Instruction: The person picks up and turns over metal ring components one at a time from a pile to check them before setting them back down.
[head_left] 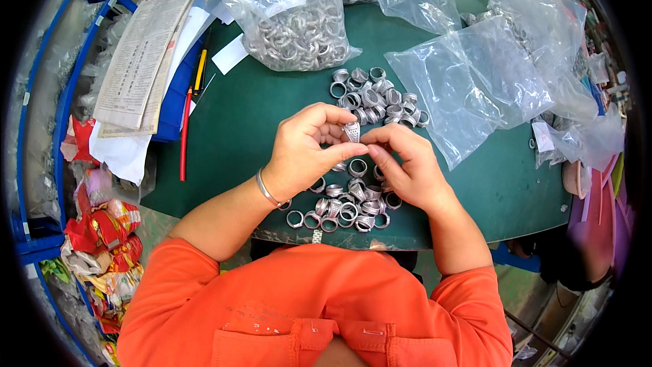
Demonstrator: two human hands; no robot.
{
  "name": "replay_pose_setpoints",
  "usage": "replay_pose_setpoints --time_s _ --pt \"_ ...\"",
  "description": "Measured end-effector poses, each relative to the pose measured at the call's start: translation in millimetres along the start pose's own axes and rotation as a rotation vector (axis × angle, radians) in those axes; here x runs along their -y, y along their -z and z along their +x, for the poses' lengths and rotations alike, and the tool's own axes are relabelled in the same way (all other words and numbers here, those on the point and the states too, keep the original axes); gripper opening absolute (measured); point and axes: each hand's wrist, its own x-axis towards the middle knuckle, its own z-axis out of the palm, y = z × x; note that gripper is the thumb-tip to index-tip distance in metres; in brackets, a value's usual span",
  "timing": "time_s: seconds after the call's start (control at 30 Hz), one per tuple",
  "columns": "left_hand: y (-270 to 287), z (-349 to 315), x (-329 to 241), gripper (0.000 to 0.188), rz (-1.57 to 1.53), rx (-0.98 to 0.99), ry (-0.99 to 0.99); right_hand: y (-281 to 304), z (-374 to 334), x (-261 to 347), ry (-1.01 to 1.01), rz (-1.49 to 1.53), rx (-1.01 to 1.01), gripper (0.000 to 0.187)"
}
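Over the green table, my left hand (309, 139) pinches a silver-grey metal ring (351, 132) with a broad patterned face. My right hand (411, 166) meets it from the other side, its thumb and index finger closed at the ring's edge. Those fingertips partly cover the ring's band. Just beyond my hands lies a heap of similar rings (370, 97). A second group of rings (350, 204) is spread between my forearms, close to the table's near edge, and my hands hide part of it.
A clear plastic bag full of rings (299, 34) stands at the back. Flat clear bags (468, 81) cover the right side. Printed papers (142, 61) rest on a blue bin (178, 105) at left, beside a red pencil (185, 136) and a yellow pen (200, 71).
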Motion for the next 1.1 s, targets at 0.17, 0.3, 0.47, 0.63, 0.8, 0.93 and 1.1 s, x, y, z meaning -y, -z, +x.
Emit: replay_pose_setpoints --time_s 0.17,0.3,0.47,0.63,0.8,0.93,1.1 --pt "-1.7 -1.1 -0.6 0.033 0.056 0.042 -0.06 1.5 -0.8 3.1 -0.031 0.097 -0.004 0.01" --pt "-2.5 -1.4 0.3 0.032 0.093 0.068 -0.058 0.1 -2.0 2.1 -0.048 0.136 0.007 0.009" --pt "-0.5 -2.1 0.3 0.03 0.124 0.098 -0.015 -0.5 -2.3 -0.2 -0.057 0.123 0.005 0.009" --pt "-0.4 -2.3 -1.5 0.028 0.11 0.104 0.022 -2.4 -2.8 -1.7 -0.056 0.151 -0.007 0.01" --pt "-0.3 -1.4 -3.7 0.028 0.176 0.093 -0.112 -1.4 -3.2 -1.8 -0.046 0.151 0.004 0.009" --pt "-0.5 -1.8 -3.7 0.03 0.223 0.067 -0.177 -2.6 -2.9 -2.3 -0.007 0.146 -0.003 0.007" --pt "-0.6 -0.5 -6.7 0.031 0.29 0.054 -0.261 -1.3 -2.5 -1.8 -0.008 0.155 0.013 0.006"
